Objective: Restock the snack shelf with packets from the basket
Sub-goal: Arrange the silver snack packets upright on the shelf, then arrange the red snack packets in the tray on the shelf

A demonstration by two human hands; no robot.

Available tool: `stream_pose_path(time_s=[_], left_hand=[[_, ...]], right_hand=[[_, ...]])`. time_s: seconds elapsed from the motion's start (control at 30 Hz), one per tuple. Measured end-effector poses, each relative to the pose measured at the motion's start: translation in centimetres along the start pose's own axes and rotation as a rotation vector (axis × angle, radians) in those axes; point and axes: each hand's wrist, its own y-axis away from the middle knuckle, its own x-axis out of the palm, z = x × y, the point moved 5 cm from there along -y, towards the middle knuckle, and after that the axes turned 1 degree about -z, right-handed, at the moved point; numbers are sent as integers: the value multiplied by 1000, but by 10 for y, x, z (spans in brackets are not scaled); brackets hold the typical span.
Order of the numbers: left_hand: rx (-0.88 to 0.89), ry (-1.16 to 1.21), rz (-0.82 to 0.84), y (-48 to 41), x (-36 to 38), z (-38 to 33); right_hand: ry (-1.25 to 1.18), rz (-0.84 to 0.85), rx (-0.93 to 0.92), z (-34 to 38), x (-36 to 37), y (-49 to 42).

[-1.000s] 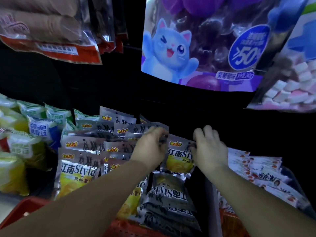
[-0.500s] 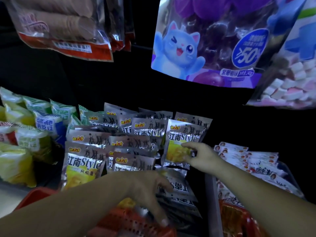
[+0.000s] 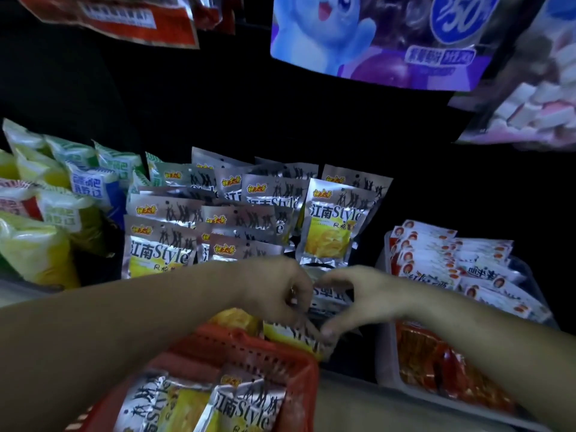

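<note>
Silver snack packets (image 3: 335, 222) with yellow contents stand in rows on the dark shelf. A red basket (image 3: 249, 347) at the bottom holds more of the same packets (image 3: 237, 406). Between shelf and basket lies a small pile of upside-down packets (image 3: 330, 302). My left hand (image 3: 277, 291) and my right hand (image 3: 358, 294) meet over this pile. Both curl their fingers around the edges of a packet (image 3: 296, 333) just above the basket's far rim.
Green and yellow bags (image 3: 46, 213) fill the shelf's left side. A clear bin of white and red packets (image 3: 452, 263) sits at the right, with orange packets (image 3: 436, 363) below it. Large bags (image 3: 374, 35) hang overhead.
My left hand drew back from the shelf row down to the pile by the basket. My right hand left the standing packet and came down to meet it. The view tilted downward.
</note>
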Motion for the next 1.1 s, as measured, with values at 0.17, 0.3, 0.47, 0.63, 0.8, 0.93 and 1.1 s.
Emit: stream_pose_path(time_s=[0.17, 0.3, 0.47, 0.63, 0.8, 0.93, 1.1], left_hand=[[-67, -123, -187, -14, -17, 18], [-146, -287, -521, -31, -35, 27], [-298, -326, -590, -37, -43, 38], [-241, 53, -221, -30, -8, 35], [-176, 91, -131, -26, -21, -5], [-113, 36, -77, -27, -23, -67], [-88, 120, -43, -51, 23, -115]], right_hand=[[27, -361, -45, -4, -26, 13], [751, -951, -202, 9, -24, 13], [280, -531, -12, -14, -21, -22], [89, -262, 27, -19, -16, -22], [160, -509, 101, -9, -30, 52], [256, -528, 296, -39, -22, 122], [45, -549, 403, -107, 2, 154]])
